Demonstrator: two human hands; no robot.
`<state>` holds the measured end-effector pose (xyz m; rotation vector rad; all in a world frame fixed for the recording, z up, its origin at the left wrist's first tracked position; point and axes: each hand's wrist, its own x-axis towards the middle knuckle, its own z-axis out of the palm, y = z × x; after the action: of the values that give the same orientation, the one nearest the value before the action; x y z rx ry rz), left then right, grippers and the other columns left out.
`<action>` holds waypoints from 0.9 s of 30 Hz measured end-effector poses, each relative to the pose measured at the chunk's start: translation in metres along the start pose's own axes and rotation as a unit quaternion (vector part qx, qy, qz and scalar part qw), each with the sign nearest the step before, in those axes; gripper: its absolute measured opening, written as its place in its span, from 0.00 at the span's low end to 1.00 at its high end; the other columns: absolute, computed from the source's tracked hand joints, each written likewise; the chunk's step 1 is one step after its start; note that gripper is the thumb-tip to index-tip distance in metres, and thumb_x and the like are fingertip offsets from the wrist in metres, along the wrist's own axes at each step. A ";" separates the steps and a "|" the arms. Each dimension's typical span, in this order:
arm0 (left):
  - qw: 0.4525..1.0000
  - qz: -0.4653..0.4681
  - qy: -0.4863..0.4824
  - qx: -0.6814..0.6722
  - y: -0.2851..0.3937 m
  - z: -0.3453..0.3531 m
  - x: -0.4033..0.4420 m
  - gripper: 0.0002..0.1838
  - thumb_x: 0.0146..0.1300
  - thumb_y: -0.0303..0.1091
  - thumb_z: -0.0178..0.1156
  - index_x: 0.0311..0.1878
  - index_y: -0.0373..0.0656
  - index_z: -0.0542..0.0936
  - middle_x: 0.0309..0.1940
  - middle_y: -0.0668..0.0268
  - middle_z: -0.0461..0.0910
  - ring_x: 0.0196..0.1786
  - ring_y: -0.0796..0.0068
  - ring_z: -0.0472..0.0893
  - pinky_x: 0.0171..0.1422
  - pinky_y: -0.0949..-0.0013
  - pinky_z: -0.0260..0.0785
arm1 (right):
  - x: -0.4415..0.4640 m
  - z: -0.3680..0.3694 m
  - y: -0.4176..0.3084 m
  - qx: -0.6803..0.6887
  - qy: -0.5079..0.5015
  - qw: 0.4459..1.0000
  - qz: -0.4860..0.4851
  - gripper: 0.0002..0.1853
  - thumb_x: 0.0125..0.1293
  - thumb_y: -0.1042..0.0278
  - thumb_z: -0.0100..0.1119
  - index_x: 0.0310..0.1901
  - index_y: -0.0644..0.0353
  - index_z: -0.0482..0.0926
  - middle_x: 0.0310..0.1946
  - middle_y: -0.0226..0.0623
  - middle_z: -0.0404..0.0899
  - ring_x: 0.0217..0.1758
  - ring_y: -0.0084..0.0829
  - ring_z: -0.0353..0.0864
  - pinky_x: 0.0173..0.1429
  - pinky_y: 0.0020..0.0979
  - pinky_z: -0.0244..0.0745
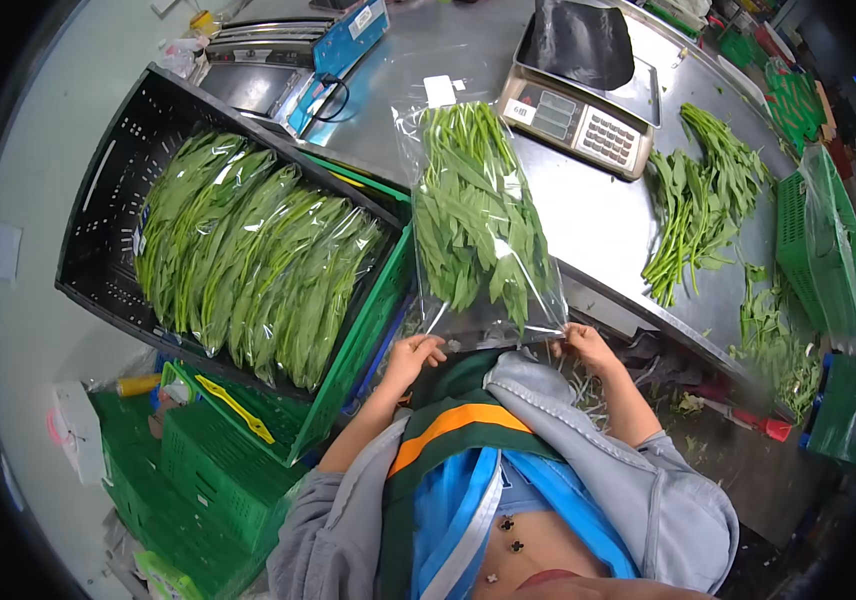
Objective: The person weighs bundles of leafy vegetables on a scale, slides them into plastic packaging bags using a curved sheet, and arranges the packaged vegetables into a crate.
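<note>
A clear plastic bag of leafy greens (pixel 478 205) lies on the steel table, stems toward the back, its open edge hanging toward my body. My left hand (pixel 415 357) pinches the near left corner of this bag. At the near right corner, the fingers of my right hand (pixel 585 346) are closed on the plastic. The bag's near edge is stretched between both hands. Left of it, a black crate (pixel 98 215) holds several bagged bunches of greens (pixel 258 250). Loose greens (pixel 703 190) lie on the table to the right.
A digital scale (pixel 578 125) with a black sheet on its tray stands behind the bag. A blue and steel machine (pixel 338 50) is at the back left. Green crates (pixel 218 460) stand below the black one; another green basket (pixel 818 240) is at the right.
</note>
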<state>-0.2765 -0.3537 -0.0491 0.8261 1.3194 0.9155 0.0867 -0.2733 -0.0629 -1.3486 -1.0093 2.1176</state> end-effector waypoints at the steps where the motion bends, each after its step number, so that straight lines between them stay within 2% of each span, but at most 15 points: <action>1: 1.000 -0.001 0.000 -0.001 -0.003 -0.003 -0.004 0.14 0.67 0.34 0.49 0.40 0.31 0.79 0.26 0.60 0.82 0.26 0.77 0.79 0.34 0.75 0.71 | -0.005 -0.004 -0.004 0.085 -0.047 0.995 0.030 0.17 0.62 0.55 0.60 0.44 0.60 0.76 0.33 0.34 0.79 0.34 0.23 0.78 0.37 0.26 0.71; 3: 0.999 0.009 -0.036 0.012 -0.016 -0.013 -0.013 0.14 0.66 0.32 0.48 0.43 0.30 0.79 0.26 0.60 0.82 0.29 0.76 0.79 0.38 0.74 0.72 | -0.018 -0.013 -0.010 0.168 -0.131 0.976 0.044 0.25 0.60 0.48 0.60 0.49 0.61 0.73 0.40 0.35 0.79 0.40 0.25 0.78 0.44 0.27 0.71; 6: 0.984 0.067 -0.046 0.157 -0.017 -0.032 -0.022 0.18 0.58 0.33 0.58 0.49 0.32 0.76 0.37 0.57 0.81 0.40 0.65 0.79 0.47 0.66 0.71 | -0.018 -0.015 -0.015 -0.112 -0.059 0.992 0.027 0.26 0.58 0.54 0.65 0.52 0.62 0.71 0.40 0.34 0.79 0.41 0.27 0.78 0.49 0.28 0.71; 7: 0.947 0.145 0.006 0.287 -0.010 -0.031 -0.023 0.23 0.54 0.35 0.63 0.52 0.33 0.75 0.43 0.55 0.80 0.45 0.61 0.78 0.49 0.62 0.70 | -0.012 -0.013 -0.021 -0.265 0.077 0.954 -0.113 0.26 0.53 0.61 0.67 0.52 0.61 0.72 0.44 0.37 0.77 0.45 0.31 0.77 0.51 0.31 0.70; 9: 0.843 0.177 0.185 0.474 0.013 -0.021 -0.006 0.43 0.45 0.40 0.69 0.65 0.40 0.62 0.61 0.54 0.66 0.63 0.55 0.63 0.64 0.55 0.55 | -0.001 -0.006 -0.033 -0.514 0.327 0.708 -0.358 0.31 0.43 0.75 0.71 0.53 0.58 0.73 0.50 0.43 0.75 0.53 0.39 0.74 0.55 0.36 0.68; 13: 0.647 0.437 0.112 0.615 0.053 -0.007 0.045 0.29 0.46 0.35 0.66 0.55 0.47 0.74 0.61 0.66 0.69 0.63 0.65 0.65 0.60 0.59 0.57 | 0.031 0.026 -0.094 -0.626 0.163 0.593 -0.479 0.23 0.45 0.74 0.63 0.47 0.54 0.76 0.53 0.37 0.73 0.58 0.39 0.71 0.55 0.39 0.68; 14: 0.646 0.438 0.116 0.615 0.059 -0.008 0.055 0.29 0.46 0.35 0.66 0.55 0.47 0.74 0.61 0.66 0.69 0.63 0.65 0.65 0.60 0.59 0.57 | 0.039 0.027 -0.104 -0.667 0.048 0.533 -0.519 0.20 0.46 0.74 0.60 0.46 0.53 0.77 0.52 0.34 0.74 0.58 0.37 0.71 0.54 0.39 0.69; 17: 0.649 0.497 0.041 0.575 0.069 -0.013 0.064 0.19 0.45 0.32 0.65 0.45 0.49 0.80 0.52 0.73 0.76 0.56 0.71 0.71 0.56 0.63 0.60 | 0.053 0.021 -0.118 -0.658 -0.032 0.518 -0.545 0.16 0.47 0.74 0.56 0.41 0.52 0.79 0.50 0.31 0.76 0.58 0.35 0.72 0.53 0.37 0.70; 19: 0.688 0.479 0.025 0.545 0.078 -0.011 0.058 0.15 0.46 0.33 0.65 0.41 0.50 0.81 0.46 0.76 0.80 0.51 0.73 0.75 0.52 0.63 0.60 | 0.056 0.018 -0.121 -0.648 -0.048 0.521 -0.553 0.15 0.46 0.74 0.57 0.39 0.53 0.79 0.48 0.31 0.77 0.54 0.34 0.75 0.52 0.35 0.70; 21: 0.713 0.468 0.026 0.521 0.068 -0.010 0.068 0.11 0.49 0.32 0.63 0.39 0.48 0.82 0.42 0.72 0.82 0.46 0.67 0.76 0.50 0.62 0.62 | 0.069 0.007 -0.106 -0.599 -0.055 0.646 -0.470 0.12 0.49 0.74 0.57 0.38 0.53 0.80 0.41 0.32 0.80 0.48 0.38 0.78 0.51 0.33 0.71; 22: 0.804 0.366 0.101 0.458 0.054 -0.011 0.081 0.08 0.52 0.35 0.62 0.36 0.46 0.82 0.35 0.69 0.82 0.40 0.66 0.77 0.45 0.62 0.64 | 0.073 0.008 -0.105 -0.552 0.019 0.748 -0.369 0.07 0.57 0.71 0.56 0.37 0.58 0.80 0.33 0.33 0.80 0.39 0.35 0.79 0.45 0.31 0.72; 23: 0.872 0.252 0.175 0.381 0.040 -0.012 0.093 0.09 0.54 0.38 0.60 0.32 0.44 0.82 0.29 0.66 0.82 0.35 0.65 0.78 0.41 0.63 0.67 | 0.081 0.009 -0.107 -0.552 0.016 0.748 -0.368 0.07 0.57 0.71 0.56 0.37 0.58 0.80 0.33 0.33 0.80 0.39 0.35 0.79 0.45 0.31 0.72; 24: 0.948 0.073 0.214 0.225 0.062 -0.006 0.097 0.13 0.57 0.41 0.58 0.28 0.40 0.81 0.19 0.61 0.78 0.24 0.61 0.77 0.32 0.62 0.68 | 0.090 0.016 -0.117 -0.404 0.067 0.883 -0.229 0.08 0.60 0.68 0.55 0.36 0.61 0.79 0.30 0.33 0.79 0.35 0.31 0.78 0.42 0.31 0.72; 25: 0.947 0.073 0.215 0.226 0.059 -0.006 0.104 0.13 0.57 0.41 0.58 0.28 0.40 0.81 0.19 0.61 0.78 0.24 0.61 0.77 0.32 0.62 0.68 | 0.097 0.021 -0.124 -0.231 0.115 0.963 -0.078 0.11 0.63 0.64 0.54 0.35 0.64 0.79 0.26 0.33 0.79 0.31 0.28 0.77 0.38 0.30 0.72; 27: 0.944 0.054 0.256 0.202 0.051 -0.008 0.119 0.15 0.58 0.42 0.59 0.26 0.40 0.80 0.17 0.62 0.77 0.21 0.63 0.77 0.29 0.63 0.67 | 0.106 0.022 -0.121 -0.252 0.143 0.955 -0.067 0.16 0.64 0.59 0.54 0.32 0.67 0.78 0.21 0.32 0.76 0.25 0.21 0.71 0.31 0.28 0.68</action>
<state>-0.2856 -0.2241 -0.0539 1.0226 1.9766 1.0004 0.0181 -0.1309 -0.0269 -1.7009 -1.5261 1.5581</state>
